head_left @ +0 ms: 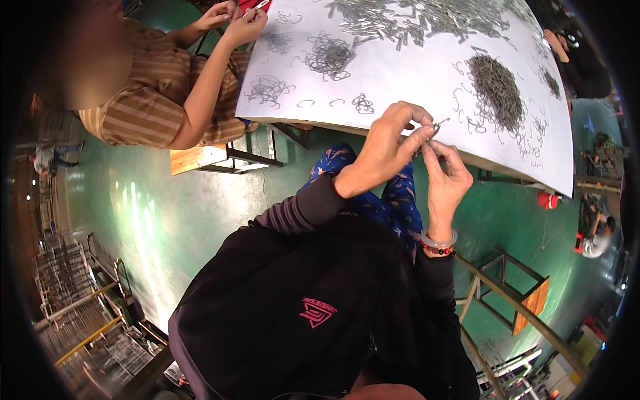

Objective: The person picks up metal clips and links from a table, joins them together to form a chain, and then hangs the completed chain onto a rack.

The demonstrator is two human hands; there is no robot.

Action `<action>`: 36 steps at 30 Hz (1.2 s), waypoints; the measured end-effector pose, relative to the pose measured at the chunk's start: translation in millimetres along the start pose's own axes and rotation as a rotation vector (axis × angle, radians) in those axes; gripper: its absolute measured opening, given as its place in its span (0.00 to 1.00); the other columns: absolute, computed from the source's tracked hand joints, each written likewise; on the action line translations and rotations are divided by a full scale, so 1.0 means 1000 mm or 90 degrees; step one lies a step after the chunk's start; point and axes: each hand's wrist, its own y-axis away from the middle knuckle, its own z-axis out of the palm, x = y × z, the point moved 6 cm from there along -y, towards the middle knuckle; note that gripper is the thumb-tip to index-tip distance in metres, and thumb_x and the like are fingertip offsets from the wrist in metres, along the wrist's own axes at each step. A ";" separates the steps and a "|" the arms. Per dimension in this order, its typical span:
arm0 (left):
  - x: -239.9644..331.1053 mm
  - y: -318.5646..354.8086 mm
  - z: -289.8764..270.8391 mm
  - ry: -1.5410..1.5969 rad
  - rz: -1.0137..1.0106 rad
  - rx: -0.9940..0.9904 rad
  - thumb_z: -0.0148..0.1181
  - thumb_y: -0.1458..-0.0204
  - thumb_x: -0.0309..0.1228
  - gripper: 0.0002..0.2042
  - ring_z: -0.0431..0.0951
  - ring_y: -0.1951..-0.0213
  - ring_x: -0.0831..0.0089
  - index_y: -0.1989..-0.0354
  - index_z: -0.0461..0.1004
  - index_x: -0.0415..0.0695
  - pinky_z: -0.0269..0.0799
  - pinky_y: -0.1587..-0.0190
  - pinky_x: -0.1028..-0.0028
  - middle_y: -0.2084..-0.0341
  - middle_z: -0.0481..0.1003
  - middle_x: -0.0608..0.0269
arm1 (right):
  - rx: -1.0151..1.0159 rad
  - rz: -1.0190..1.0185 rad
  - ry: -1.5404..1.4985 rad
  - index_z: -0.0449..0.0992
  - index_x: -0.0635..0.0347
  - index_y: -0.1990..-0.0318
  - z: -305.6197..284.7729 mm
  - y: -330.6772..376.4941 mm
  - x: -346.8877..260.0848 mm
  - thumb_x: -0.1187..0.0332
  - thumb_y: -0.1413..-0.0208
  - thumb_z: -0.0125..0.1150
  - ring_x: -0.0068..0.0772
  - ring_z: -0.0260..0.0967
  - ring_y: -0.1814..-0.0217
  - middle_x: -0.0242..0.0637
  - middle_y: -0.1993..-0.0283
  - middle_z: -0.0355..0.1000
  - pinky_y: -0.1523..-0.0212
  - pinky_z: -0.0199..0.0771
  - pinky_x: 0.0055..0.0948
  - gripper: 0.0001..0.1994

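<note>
Just over the near edge of the white-topped table, my two hands meet at a small metal piece. Thumb and fingers of my left hand pinch it, and one thin end sticks out to the right. My right hand is closed in a pinch just below, its fingertips touching the same spot; what lies between them is too small to make out. Beyond my left hand a little cluster of bent wire hooks rests on the tabletop. To the right is a dense dark heap of small metal parts.
Flat metal pieces spread across the far table. More wire hooks lie in piles at left. A co-worker in a striped shirt sits left, handling a small piece. Wooden stools stand on the green floor; racks are at lower left.
</note>
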 end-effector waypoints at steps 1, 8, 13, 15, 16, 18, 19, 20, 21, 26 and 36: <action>0.004 0.001 0.000 -0.029 0.053 0.020 0.58 0.48 0.26 0.07 0.74 0.65 0.73 0.65 0.69 0.37 0.70 0.61 0.75 0.65 0.74 0.58 | 0.006 -0.010 0.010 0.77 0.66 0.68 0.001 0.001 -0.002 0.79 0.55 0.64 0.16 0.58 0.74 0.27 0.75 0.68 0.72 0.60 0.17 0.05; 0.004 0.008 -0.005 0.082 0.038 0.040 0.52 0.44 0.24 0.05 0.77 0.67 0.70 0.64 0.64 0.36 0.72 0.64 0.74 0.72 0.74 0.57 | -0.033 -0.073 0.051 0.77 0.67 0.65 0.012 0.007 0.001 0.80 0.54 0.63 0.18 0.63 0.71 0.31 0.71 0.71 0.68 0.65 0.18 0.07; 0.002 0.009 -0.017 0.118 0.055 0.030 0.52 0.45 0.22 0.05 0.76 0.65 0.71 0.63 0.66 0.34 0.72 0.62 0.74 0.69 0.72 0.56 | -0.121 0.055 -0.015 0.76 0.69 0.61 0.030 -0.042 0.017 0.79 0.48 0.56 0.24 0.70 0.63 0.38 0.64 0.74 0.60 0.69 0.21 0.07; 0.007 0.009 -0.021 0.106 0.061 0.026 0.53 0.46 0.21 0.05 0.76 0.64 0.70 0.63 0.68 0.34 0.72 0.62 0.73 0.69 0.73 0.56 | -0.221 -0.037 0.060 0.77 0.67 0.60 0.067 -0.082 0.021 0.77 0.47 0.55 0.28 0.70 0.61 0.40 0.64 0.74 0.58 0.69 0.24 0.08; 0.010 0.007 -0.021 0.114 0.064 0.018 0.54 0.47 0.20 0.05 0.76 0.64 0.70 0.63 0.69 0.34 0.72 0.61 0.73 0.69 0.73 0.57 | -0.281 -0.138 0.108 0.77 0.66 0.59 0.089 -0.100 0.028 0.77 0.48 0.55 0.32 0.70 0.60 0.41 0.64 0.74 0.56 0.68 0.26 0.09; 0.015 0.006 -0.020 0.107 0.112 0.019 0.55 0.48 0.21 0.03 0.74 0.65 0.66 0.66 0.71 0.35 0.70 0.61 0.71 0.70 0.74 0.58 | -0.368 -0.293 0.217 0.77 0.63 0.58 0.141 -0.125 0.039 0.78 0.51 0.55 0.40 0.67 0.57 0.42 0.63 0.73 0.53 0.65 0.32 0.11; 0.013 0.007 -0.021 0.100 0.121 0.022 0.55 0.48 0.21 0.04 0.74 0.65 0.66 0.66 0.71 0.35 0.70 0.61 0.71 0.70 0.74 0.58 | -0.388 -0.355 0.259 0.77 0.63 0.59 0.164 -0.131 0.051 0.78 0.52 0.55 0.41 0.65 0.57 0.41 0.62 0.72 0.53 0.65 0.33 0.11; 0.013 0.007 -0.022 0.094 0.129 0.021 0.55 0.48 0.22 0.04 0.74 0.65 0.66 0.65 0.71 0.35 0.70 0.61 0.70 0.70 0.74 0.58 | -0.404 -0.416 0.302 0.77 0.64 0.60 0.184 -0.135 0.063 0.78 0.53 0.55 0.42 0.64 0.56 0.41 0.62 0.71 0.53 0.64 0.34 0.11; 0.014 0.008 -0.025 0.090 0.123 0.021 0.55 0.48 0.22 0.04 0.74 0.65 0.66 0.66 0.71 0.35 0.70 0.61 0.70 0.70 0.74 0.58 | -0.423 -0.473 0.339 0.77 0.64 0.61 0.203 -0.132 0.066 0.79 0.54 0.55 0.43 0.63 0.56 0.41 0.61 0.70 0.53 0.64 0.35 0.11; 0.018 0.010 -0.032 0.064 0.107 0.001 0.55 0.47 0.23 0.04 0.74 0.65 0.66 0.66 0.71 0.36 0.69 0.61 0.71 0.71 0.73 0.58 | -0.444 -0.512 0.437 0.75 0.66 0.69 0.212 -0.129 0.081 0.79 0.58 0.55 0.42 0.62 0.54 0.40 0.61 0.68 0.55 0.65 0.37 0.07; -0.007 0.013 -0.009 0.041 0.059 -0.013 0.54 0.47 0.21 0.04 0.75 0.66 0.70 0.65 0.70 0.35 0.71 0.63 0.73 0.69 0.73 0.57 | -0.232 0.133 -0.101 0.74 0.70 0.64 0.072 -0.119 0.066 0.76 0.51 0.62 0.20 0.66 0.78 0.39 0.72 0.74 0.76 0.65 0.19 0.08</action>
